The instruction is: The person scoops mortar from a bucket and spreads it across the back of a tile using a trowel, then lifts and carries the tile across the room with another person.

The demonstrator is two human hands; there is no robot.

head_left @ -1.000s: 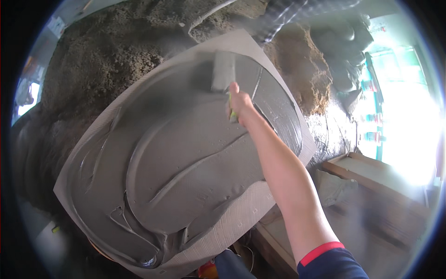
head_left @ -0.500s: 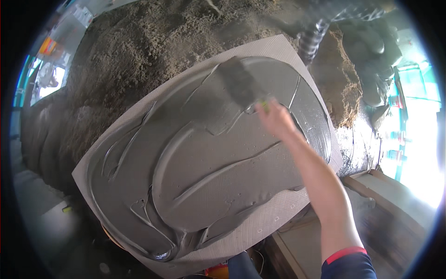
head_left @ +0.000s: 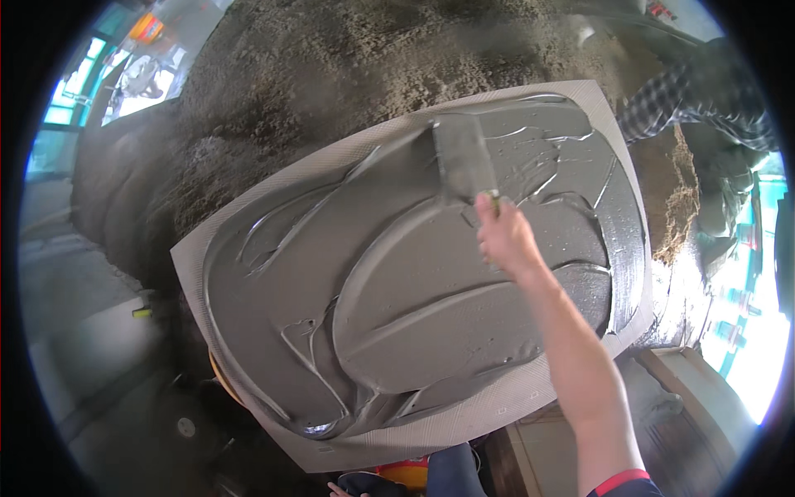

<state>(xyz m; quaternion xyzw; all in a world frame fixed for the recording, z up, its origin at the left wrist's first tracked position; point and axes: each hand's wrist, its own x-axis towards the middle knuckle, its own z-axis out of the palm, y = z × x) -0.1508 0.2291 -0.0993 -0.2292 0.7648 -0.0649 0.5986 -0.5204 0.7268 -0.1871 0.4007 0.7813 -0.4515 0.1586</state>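
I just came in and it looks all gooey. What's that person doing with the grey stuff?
A person's right hand holds a flat trowel and presses it on wet grey mortar spread over a big tile. The mortar covers nearly the whole tile, with swirly ridges in it. The tile sits in front of a big pile of sand. The other hand is not in the picture. Someone in a checked sleeve is at the top right.
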